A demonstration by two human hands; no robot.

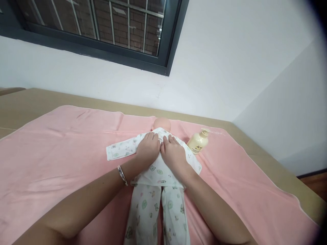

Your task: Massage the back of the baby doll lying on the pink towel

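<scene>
A baby doll (161,124) lies on its back, its smooth head partly showing above a white baby shirt (159,173) printed with small green and brown figures. Matching trousers (148,211) cover its legs. Over the chest, my left hand (149,147) has its fingers bent onto the shirt's front. My right hand (173,151) is beside it, fingers curled on the same fabric, both thumbs close together at the middle. What lies under the fingertips is hidden. One shirt sleeve (121,149) stretches out flat to the left.
A pink cloth (63,163) is spread under the doll over a tan surface (41,102). A pale yellow pump bottle (198,142) leans to the right of the doll's shoulder. Behind are a white wall (204,68) and a dark-framed window (102,44) with bars.
</scene>
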